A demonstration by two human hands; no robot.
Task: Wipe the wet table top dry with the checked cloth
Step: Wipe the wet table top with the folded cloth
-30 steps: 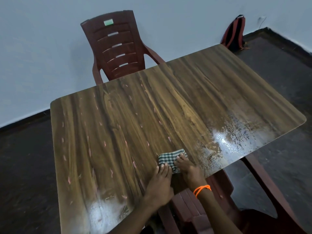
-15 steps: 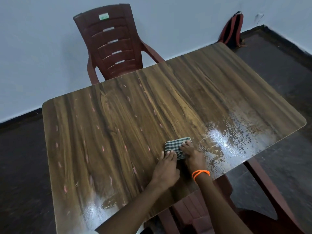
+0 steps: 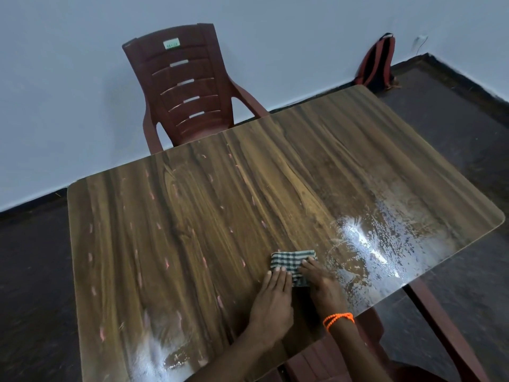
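A small folded green-and-white checked cloth (image 3: 292, 261) lies on the wood-grain table top (image 3: 220, 216), near its front edge. My left hand (image 3: 272, 301) presses flat on the cloth's left part with straight fingers. My right hand (image 3: 321, 285), an orange band at its wrist, presses on the cloth's right part with fingers laid flat. A wide wet patch (image 3: 385, 244) glistens just right of the cloth. A smaller wet patch (image 3: 162, 354) shines at the front left corner.
A dark red plastic chair (image 3: 187, 89) stands at the table's far side against the pale wall. A red-and-black backpack (image 3: 377, 64) leans in the far right corner. Another red chair (image 3: 330, 359) sits under the front edge. Dark floor surrounds the table.
Both hands have slid the cloth a little farther from the front edge and toward the right wet patch. The camera view has shifted as well.
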